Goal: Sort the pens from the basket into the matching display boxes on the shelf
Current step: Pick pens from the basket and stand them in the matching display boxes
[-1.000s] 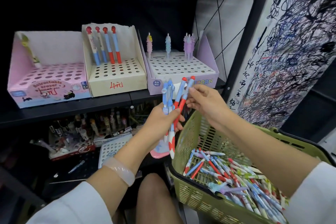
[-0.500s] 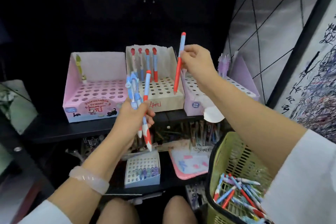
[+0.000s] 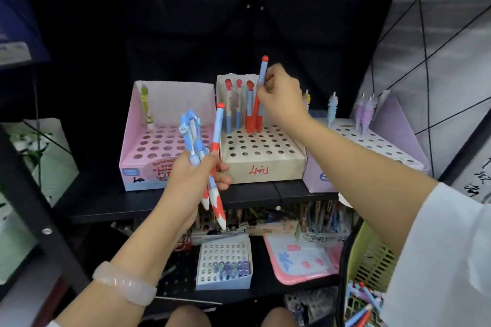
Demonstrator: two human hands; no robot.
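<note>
My right hand [image 3: 281, 98] pinches a red-and-blue pen [image 3: 261, 79] upright over the back row of the cream display box [image 3: 265, 164], its lower end down among the red pens standing there. My left hand [image 3: 191, 178] grips a bundle of pens [image 3: 206, 151] in front of the shelf: light blue character pens and red-and-blue ones, tips pointing down. A pink display box [image 3: 148, 156] stands to the left with one green pen at its back. A lilac display box [image 3: 390, 148] stands to the right, partly hidden by my right arm. The green basket [image 3: 372, 260] with several pens sits at lower right.
The boxes stand on a black shelf [image 3: 255, 194]. Below it lie a small white holed box [image 3: 225, 265], a pink tray [image 3: 305, 260] and racks of other pens. A black post [image 3: 34, 194] runs down the left. A scribbled white board leans at the right.
My right hand has carried the red-and-blue pen leftward and down into the cream box's back row. My left hand and its bundle have stayed in place.
</note>
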